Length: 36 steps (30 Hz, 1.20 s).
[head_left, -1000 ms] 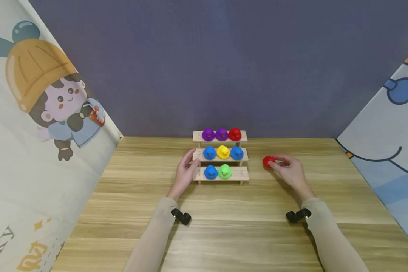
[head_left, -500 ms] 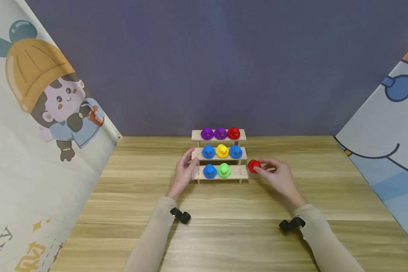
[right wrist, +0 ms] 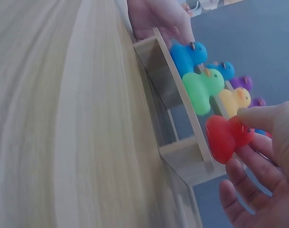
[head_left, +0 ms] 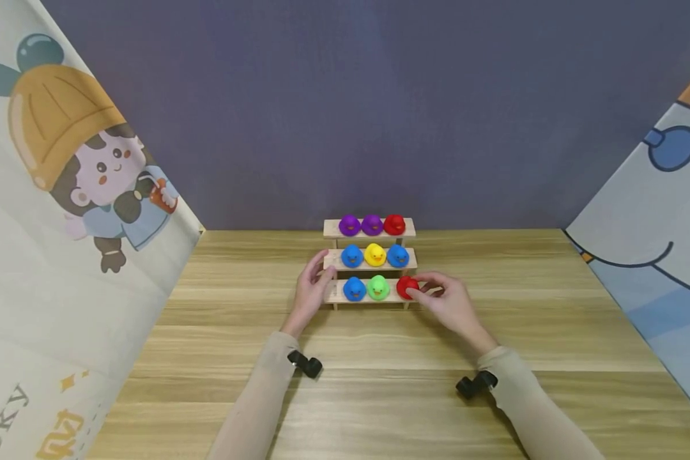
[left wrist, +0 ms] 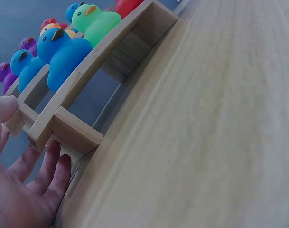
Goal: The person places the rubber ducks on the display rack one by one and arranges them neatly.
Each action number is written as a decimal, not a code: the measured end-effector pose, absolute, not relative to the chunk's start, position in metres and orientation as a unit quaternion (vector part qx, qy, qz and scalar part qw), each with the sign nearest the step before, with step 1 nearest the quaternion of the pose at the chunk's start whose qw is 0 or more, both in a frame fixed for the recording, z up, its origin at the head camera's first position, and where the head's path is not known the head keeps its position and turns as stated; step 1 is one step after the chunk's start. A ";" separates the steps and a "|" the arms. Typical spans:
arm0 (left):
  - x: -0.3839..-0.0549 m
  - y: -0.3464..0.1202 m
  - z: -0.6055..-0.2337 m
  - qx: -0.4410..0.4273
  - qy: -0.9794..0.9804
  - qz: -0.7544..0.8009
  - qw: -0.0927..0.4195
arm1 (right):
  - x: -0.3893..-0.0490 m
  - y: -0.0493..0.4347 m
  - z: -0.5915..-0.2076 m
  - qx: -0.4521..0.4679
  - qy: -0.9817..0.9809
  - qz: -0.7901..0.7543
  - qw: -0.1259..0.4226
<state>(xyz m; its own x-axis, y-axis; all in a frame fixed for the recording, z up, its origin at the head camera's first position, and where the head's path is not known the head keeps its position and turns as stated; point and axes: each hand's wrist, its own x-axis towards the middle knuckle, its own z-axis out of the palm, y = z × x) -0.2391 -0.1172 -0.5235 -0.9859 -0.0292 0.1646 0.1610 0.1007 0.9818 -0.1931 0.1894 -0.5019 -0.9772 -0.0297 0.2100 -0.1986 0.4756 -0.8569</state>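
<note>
A three-tiered wooden display stand (head_left: 330,297) bears small rubber ducks. At its left end, my left hand (head_left: 310,291) holds the middle board between thumb and index finger; the other fingers curve loosely by the lower leg in the left wrist view. My right hand (head_left: 448,306) pinches a red rubber duck (right wrist: 222,137) at the right end of the bottom tier. Whether the duck's base bears on the board is hard to tell. Beside it sit a green duck (head_left: 378,287) and a blue duck (head_left: 354,289).
On the middle tier are a blue duck (head_left: 352,256), a yellow duck (head_left: 375,255) and another blue one. Two purple ducks (head_left: 349,225) and a red duck (head_left: 394,225) line the top. A dark wall (head_left: 345,115) rises behind the wooden table (head_left: 345,409).
My right hand has carried the red duck leftward from beside the stand to the right end of the bottom tier. The left hand stays at the stand's left end.
</note>
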 end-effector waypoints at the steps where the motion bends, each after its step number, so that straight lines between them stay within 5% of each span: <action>1: -0.239 -0.117 -0.523 -0.042 -0.737 -0.671 0.069 | -0.193 0.187 -0.502 0.068 -0.854 0.509 0.082; 36: -0.239 -0.118 -0.524 -0.046 -0.736 -0.672 0.065 | -0.194 0.172 -0.509 0.080 -0.847 0.518 0.088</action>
